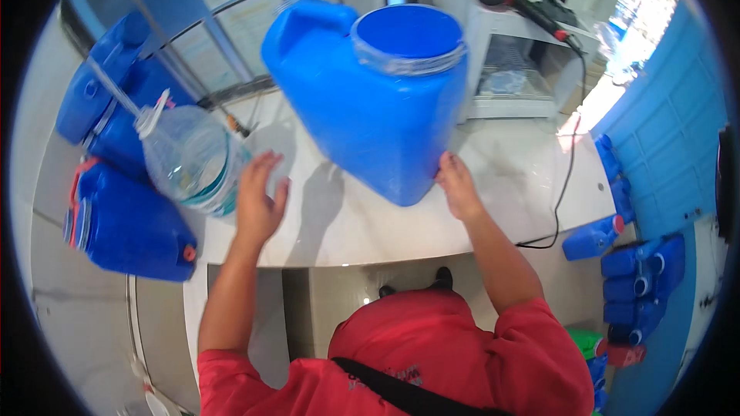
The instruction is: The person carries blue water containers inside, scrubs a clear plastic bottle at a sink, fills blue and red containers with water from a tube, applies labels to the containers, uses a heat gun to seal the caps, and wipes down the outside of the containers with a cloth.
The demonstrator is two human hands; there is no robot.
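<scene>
A large blue plastic jerrycan [376, 110] stands upright on the white counter [370, 237]. Clear plastic film is wrapped around the neck of its wide blue lid [407, 32], and a moulded handle rises at its left. The fingers of my right hand [457, 185] touch the jerrycan's lower right side. My left hand [261, 199] hovers over the counter left of it, fingers apart, holding nothing. Just beyond that hand is a clear plastic water bottle [188, 153] with a teal band and a white cap.
More blue jerrycans [136, 219] are at the left. A black and red heat gun [520, 3] lies on a white cabinet [509, 107]; its black cord [569, 179] trails over the counter's right side. Several blue containers [636, 283] stand on the floor at right.
</scene>
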